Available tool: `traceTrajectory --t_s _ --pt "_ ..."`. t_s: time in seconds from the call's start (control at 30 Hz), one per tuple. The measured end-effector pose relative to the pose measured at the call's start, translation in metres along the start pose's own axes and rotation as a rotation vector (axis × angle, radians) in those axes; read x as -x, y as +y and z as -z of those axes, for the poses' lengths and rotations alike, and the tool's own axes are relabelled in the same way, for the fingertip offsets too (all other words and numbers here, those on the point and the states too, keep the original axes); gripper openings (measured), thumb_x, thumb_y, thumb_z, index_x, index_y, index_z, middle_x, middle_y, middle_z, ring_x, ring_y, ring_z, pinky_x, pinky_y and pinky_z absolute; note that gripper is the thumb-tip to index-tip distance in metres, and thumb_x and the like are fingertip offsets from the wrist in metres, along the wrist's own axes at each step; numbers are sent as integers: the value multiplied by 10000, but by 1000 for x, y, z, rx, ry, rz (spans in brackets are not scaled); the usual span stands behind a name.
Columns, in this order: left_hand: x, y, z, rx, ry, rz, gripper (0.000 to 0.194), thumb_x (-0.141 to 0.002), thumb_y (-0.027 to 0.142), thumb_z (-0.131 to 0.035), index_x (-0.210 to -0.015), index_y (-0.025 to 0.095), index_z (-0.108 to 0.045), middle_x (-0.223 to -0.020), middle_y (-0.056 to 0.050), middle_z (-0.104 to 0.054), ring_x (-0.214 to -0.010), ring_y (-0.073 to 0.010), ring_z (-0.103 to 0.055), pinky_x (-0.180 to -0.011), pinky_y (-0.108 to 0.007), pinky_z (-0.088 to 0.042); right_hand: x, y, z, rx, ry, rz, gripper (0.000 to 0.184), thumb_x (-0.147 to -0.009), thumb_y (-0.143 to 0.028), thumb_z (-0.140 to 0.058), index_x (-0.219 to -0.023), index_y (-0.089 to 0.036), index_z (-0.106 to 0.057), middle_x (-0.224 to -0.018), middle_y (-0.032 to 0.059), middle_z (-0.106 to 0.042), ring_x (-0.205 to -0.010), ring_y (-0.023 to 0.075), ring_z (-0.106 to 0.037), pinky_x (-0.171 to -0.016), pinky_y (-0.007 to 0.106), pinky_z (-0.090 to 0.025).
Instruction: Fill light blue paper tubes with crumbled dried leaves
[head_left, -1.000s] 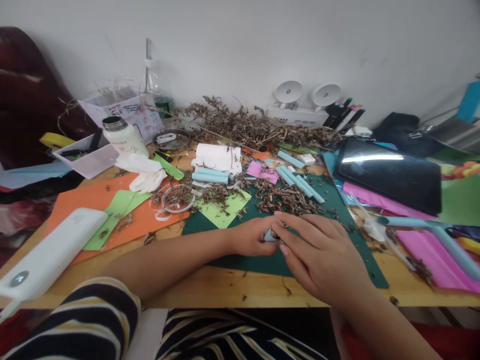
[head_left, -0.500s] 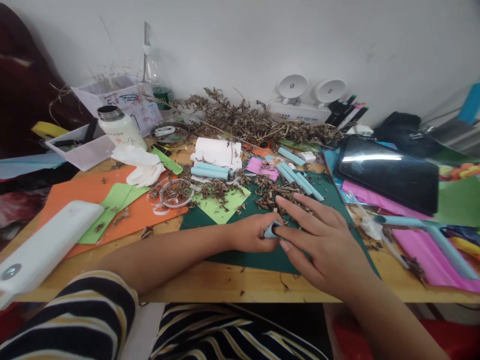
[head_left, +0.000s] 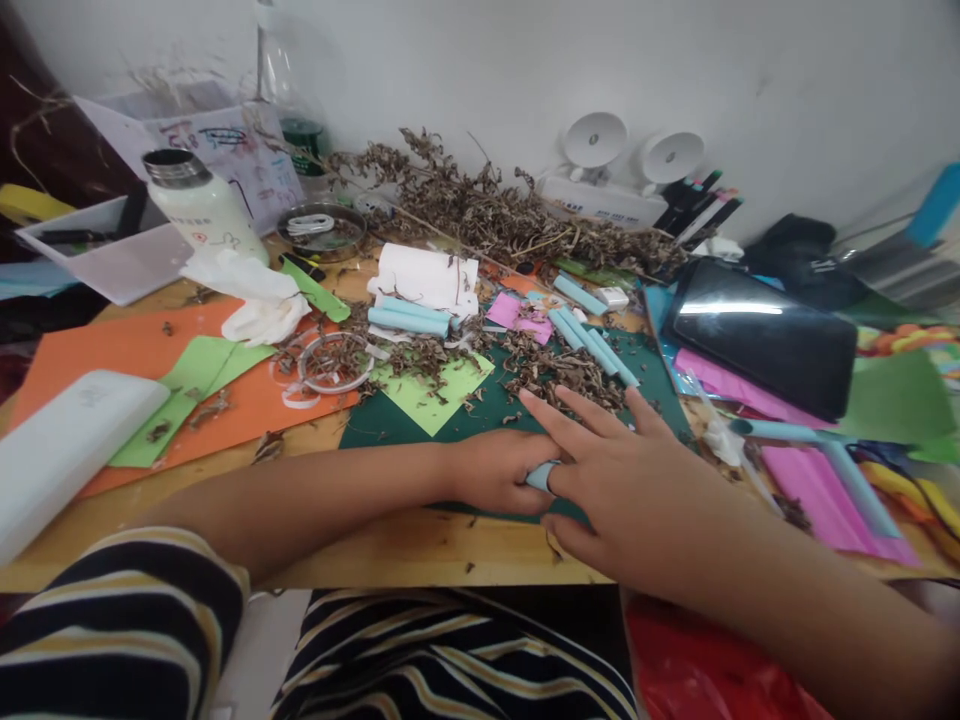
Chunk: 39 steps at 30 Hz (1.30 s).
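My left hand is closed in a fist around a light blue paper tube, whose end sticks out toward the right. Into that end goes the index finger of my right hand; its other fingers are spread and hold nothing. Below both hands lies a dark green mat. Dry crumbled leaves are heaped on it just beyond my right fingertips. A light green paper square with leaf bits on it is beyond my left wrist.
More blue paper tubes lie behind the mat. A dried plant stretches along the wall. To the right is a black tablet over pink paper. At left stand an uncapped bottle and a white elongated device on orange paper.
My right index finger has pushed deeper into the tube's end, and the right hand has shifted left. The whole view has tilted and moved slightly.
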<state>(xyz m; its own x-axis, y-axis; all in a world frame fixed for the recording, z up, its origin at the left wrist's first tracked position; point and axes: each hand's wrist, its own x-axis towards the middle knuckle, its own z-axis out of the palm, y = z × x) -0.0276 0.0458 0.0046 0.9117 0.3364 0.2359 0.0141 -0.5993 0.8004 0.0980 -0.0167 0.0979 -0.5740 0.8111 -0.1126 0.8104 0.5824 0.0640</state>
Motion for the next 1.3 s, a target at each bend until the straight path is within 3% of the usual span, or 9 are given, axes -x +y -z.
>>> traceTrajectory --t_s 0.13,0.2,0.23,0.37,0.5,0.83,0.93,1.17,1.3 --pt "-1 -5 5 81 60 68 111 -682 209 -489 -750 161 -415 -657 20 -480 -582 -82 -439 -540 -182 -355 16 33 2 -245 218 -73 230 -762 -278 -416 -867 -282 -621 -1233 16 -469 -1072 222 -481 -871 479 -375" --pt "-2 -6 8 152 95 104 99 -705 224 -459 -739 165 -388 -656 27 -447 -587 -77 -420 -550 -183 -349 18 60 -6 -316 509 -382 249 -774 -311 -398 -860 -235 -619 -1074 44 -584 -984 191 -537 -835 391 -420" --pt "-2 -6 9 181 103 105 96 -706 221 -454 -736 166 -381 -660 28 -436 -592 -76 -413 -559 -185 -349 16 72 -13 -296 509 -499 260 -758 -348 -413 -828 -209 -622 -982 57 -619 -920 200 -560 -811 389 -428" --pt "-3 -5 11 207 103 78 102 -688 207 -466 -716 166 -378 -656 34 -405 -582 -73 -386 -565 -192 -337 -5 93 -51 -207 37 -722 427 -733 -494 -392 -973 -190 -573 -944 91 -617 -833 246 -573 -689 383 -438" --pt "-3 -5 11 209 110 93 99 -690 219 -459 -714 164 -381 -652 33 -403 -588 -78 -390 -572 -200 -338 -34 75 -67 34 -2 -760 590 -698 -597 -363 -1138 -210 -436 -1076 132 -545 -897 301 -539 -659 409 -416" --pt "-2 -5 10 144 73 79 103 -675 202 -473 -723 165 -390 -641 38 -427 -559 -68 -390 -532 -185 -323 -50 83 -57 58 -128 -465 207 -733 -334 -435 -838 -237 -584 -865 37 -644 -778 185 -570 -599 274 -368" --pt "-2 -5 10 135 74 69 99 -684 214 -470 -719 166 -390 -637 36 -429 -562 -70 -396 -541 -188 -330 -37 91 -53 -71 52 -538 219 -728 -337 -448 -854 -230 -592 -802 23 -651 -706 167 -572 -578 265 -380" --pt "-2 -9 8 188 102 112 103 -684 223 -458 -718 164 -380 -641 34 -427 -577 -73 -403 -541 -187 -345 -13 68 -47 -567 846 -622 177 -660 -293 -569 -810 -201 -594 -682 -2 -609 -577 117 -538 -539 256 -434" --pt "-4 -10 7 224 117 93 98 -662 179 -458 -717 158 -380 -630 43 -414 -573 -65 -389 -536 -174 -349 -13 27 -47 -619 973 -486 157 -671 -209 -576 -827 -220 -580 -738 -7 -614 -607 103 -555 -567 242 -458"
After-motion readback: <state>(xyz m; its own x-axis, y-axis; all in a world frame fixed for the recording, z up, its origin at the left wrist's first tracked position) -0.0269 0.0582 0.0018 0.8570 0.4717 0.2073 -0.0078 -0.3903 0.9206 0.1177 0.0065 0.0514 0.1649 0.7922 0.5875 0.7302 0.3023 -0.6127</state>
